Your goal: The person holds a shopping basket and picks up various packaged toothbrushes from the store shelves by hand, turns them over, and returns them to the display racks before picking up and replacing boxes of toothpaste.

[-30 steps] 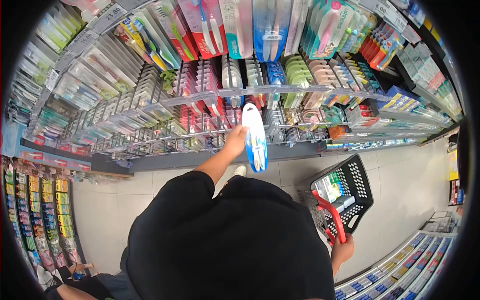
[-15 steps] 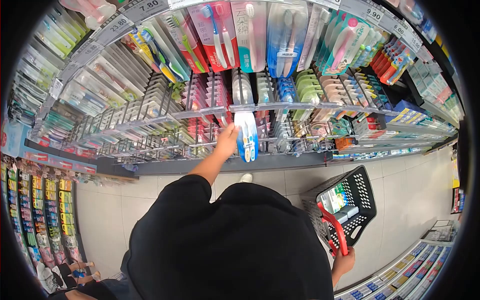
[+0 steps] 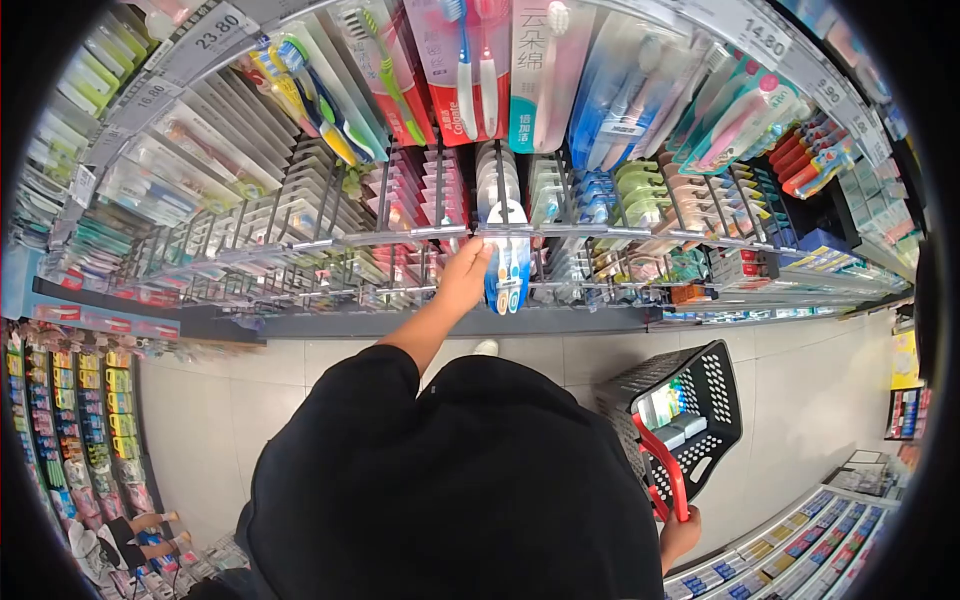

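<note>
clock positions from view centre. left hand [image 3: 466,277] nearly shut, fingers pinching the left edge of a blue-and-white toothbrush pack [image 3: 508,268], just off centre at 1 o'clock. pack hangs roughly upright, white end up, two handle ends down. its top overlaps the clear rail [image 3: 400,236] in front of the hook rows; can't tell if a hook is through the hole.

right hand [image 3: 680,535] at 5 o'clock, curled closed round the red handle [image 3: 672,468] of a black basket [image 3: 722,385] at 4 o'clock. basket is tilted, has a green-and-white pack [image 3: 661,403] and grey boxes [image 3: 682,431] inside.

larger brush packs face out at 12 o'clock, incl. a red colgate pack [image 3: 465,95]. another person [image 3: 125,545] at 8 o'clock, well apart from both hands.
</note>
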`<state>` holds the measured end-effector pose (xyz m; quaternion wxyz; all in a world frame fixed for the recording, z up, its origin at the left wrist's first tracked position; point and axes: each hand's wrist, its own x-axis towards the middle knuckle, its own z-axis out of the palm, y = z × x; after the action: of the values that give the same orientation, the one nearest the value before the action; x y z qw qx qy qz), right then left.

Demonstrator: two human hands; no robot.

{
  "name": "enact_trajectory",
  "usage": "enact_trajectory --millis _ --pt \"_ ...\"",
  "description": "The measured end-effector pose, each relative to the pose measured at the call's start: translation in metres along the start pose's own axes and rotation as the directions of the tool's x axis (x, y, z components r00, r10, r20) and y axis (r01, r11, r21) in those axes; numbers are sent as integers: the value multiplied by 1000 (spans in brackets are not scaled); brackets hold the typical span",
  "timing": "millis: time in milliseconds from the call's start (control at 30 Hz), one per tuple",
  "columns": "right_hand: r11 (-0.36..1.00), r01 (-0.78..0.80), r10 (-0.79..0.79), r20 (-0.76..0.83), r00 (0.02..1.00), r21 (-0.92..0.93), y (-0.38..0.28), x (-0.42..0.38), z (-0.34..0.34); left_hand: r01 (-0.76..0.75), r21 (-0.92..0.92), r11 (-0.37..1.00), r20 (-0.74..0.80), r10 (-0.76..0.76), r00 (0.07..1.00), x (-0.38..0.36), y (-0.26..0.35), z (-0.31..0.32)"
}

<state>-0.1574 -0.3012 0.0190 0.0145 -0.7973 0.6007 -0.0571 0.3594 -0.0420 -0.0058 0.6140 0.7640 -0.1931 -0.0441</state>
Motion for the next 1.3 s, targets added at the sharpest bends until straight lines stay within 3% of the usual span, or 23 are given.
enact_trajectory --millis 200,300,433,467,533,633,733,833,867,900,933,1000,1067,1100,1133,1200,1233,1300 --pt "1000 9 -9 25 1000 -19 1 2 -2 167 -15 986 -91 -168 982 17 -18 9" --pt "1000 -1 2 35 999 -28 -3 4 -4 325 -47 944 -216 -327 920 30 -39 28" --pt "999 -43 43 41 998 -9 -7 1 -7 365 -515 775 -269 -551 790 29 -43 69" --pt "999 -49 49 23 999 -6 -8 -1 -8 434 -621 653 -134 -634 762 25 -57 78" --pt "998 -69 69 24 997 -10 -5 0 -5 561 -660 500 -80 -789 609 19 -68 94" --pt "998 -66 66 4 998 -6 -4 0 -3 821 -443 359 281 -815 507 1 -66 97" --pt "997 -75 75 -13 997 -16 -11 -1 -8 880 -190 436 565 -684 461 -23 -90 110" --pt "997 -79 79 -4 997 9 -16 -4 -14 905 -100 413 534 -745 399 -64 -97 146" --pt "997 -81 81 1 997 17 -7 -2 -8 881 112 460 641 -710 290 -74 -90 147" --pt "995 -101 101 -1 995 4 -6 -3 -11 865 110 490 763 -600 243 -87 -103 164" --pt "993 -117 116 -5 993 -7 -12 -4 -15 738 261 623 881 -466 82 -86 -88 171" --pt "998 -58 58 -7 998 26 -11 -4 -21 603 275 748 908 -409 92 -102 -37 189" --pt "993 -108 106 47 993 48 -12 -5 -25 413 255 874 922 -349 169 -118 11 210" --pt "995 -101 100 46 994 17 -10 -5 -23 268 236 934 914 -307 264 -128 31 223" --pt "996 -89 90 56 994 -16 -10 -6 -22 77 136 988 929 -154 337 -138 51 234" --pt "996 -83 86 87 993 -35 -16 -7 -32 -301 -59 952 892 185 412 -158 90 252" --pt "996 -87 88 77 993 -24 -15 -6 -32 -367 -111 924 907 245 342 -165 114 260" --pt "997 -76 76 62 995 5 -15 -7 -27 -611 -311 728 820 531 216 -184 123 280"
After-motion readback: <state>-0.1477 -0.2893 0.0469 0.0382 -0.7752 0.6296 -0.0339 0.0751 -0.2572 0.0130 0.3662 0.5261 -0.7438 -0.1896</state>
